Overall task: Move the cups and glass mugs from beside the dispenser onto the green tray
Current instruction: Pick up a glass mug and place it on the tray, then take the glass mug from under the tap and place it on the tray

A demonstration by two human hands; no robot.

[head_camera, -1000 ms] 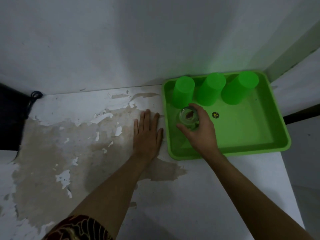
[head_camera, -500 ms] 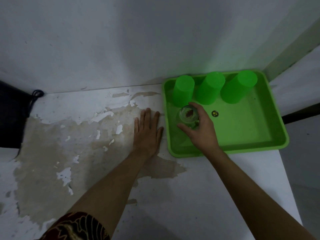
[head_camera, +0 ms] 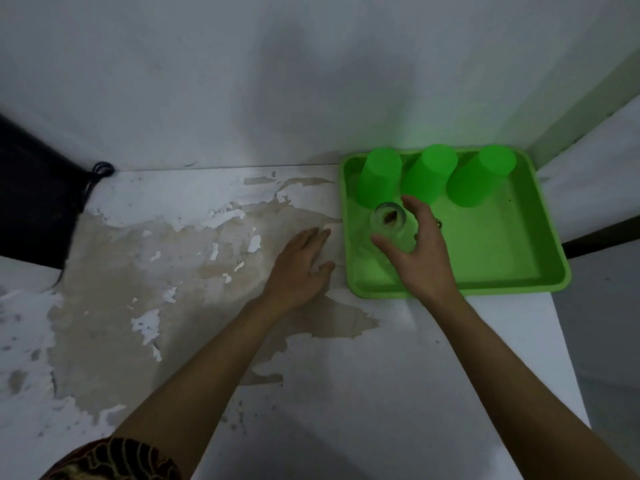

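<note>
While the right hand (head_camera: 420,254) curls loosely around the glass mug (head_camera: 389,230) near the green tray's (head_camera: 519,271) left edge — grip slack, fingers parted — a careless withdrawal could tip it against the cups (head_camera: 429,178) behind. Left hand (head_camera: 299,268) lies flat on the tabletop (head_camera: 346,393), empty.

The right hand (head_camera: 420,252) covers the near side of the glass mug (head_camera: 389,226), so its handle and any contact are hidden. The small dark spot (head_camera: 439,222) on the green tray (head_camera: 502,282) is half hidden behind that hand. A black object (head_camera: 31,202) is cut off by the left edge.
</note>
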